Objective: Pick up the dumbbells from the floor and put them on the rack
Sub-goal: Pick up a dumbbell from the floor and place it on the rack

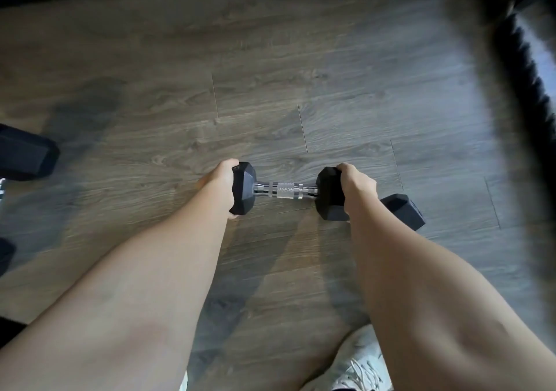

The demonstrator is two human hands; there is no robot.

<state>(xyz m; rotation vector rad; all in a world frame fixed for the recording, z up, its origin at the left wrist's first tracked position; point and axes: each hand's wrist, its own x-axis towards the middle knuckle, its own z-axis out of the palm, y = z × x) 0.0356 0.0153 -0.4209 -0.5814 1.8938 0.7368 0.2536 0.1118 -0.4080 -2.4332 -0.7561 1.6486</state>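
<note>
2 hands grip 1 dumbbell (284,190) by its black end weights rather than by the metal handle: the left hand (221,184) cups the left weight and the right hand (356,184) wraps the right weight, fingers (343,168) curled over its top edge. Whether the dumbbell rests on the wooden floor (270,75) or is just clear of it cannot be told. A 2nd dumbbell (403,210) lies on the floor just behind the right forearm, only 1 end showing, and a dark weight (24,156) sits at the floor's left edge. The main risk, as I judge it, is the hold itself: the smooth flat faces of the end weights give little purchase, so the dumbbell could slide out and drop, and a white shoe (364,366) stands at the near edge of the floor, close below the arms. Swinging the load right could also knock the 2nd dumbbell. The rack cannot be made out for certain; a blurred dark shape (511,59) fills the floor's far right corner. No container is in sight.
</note>
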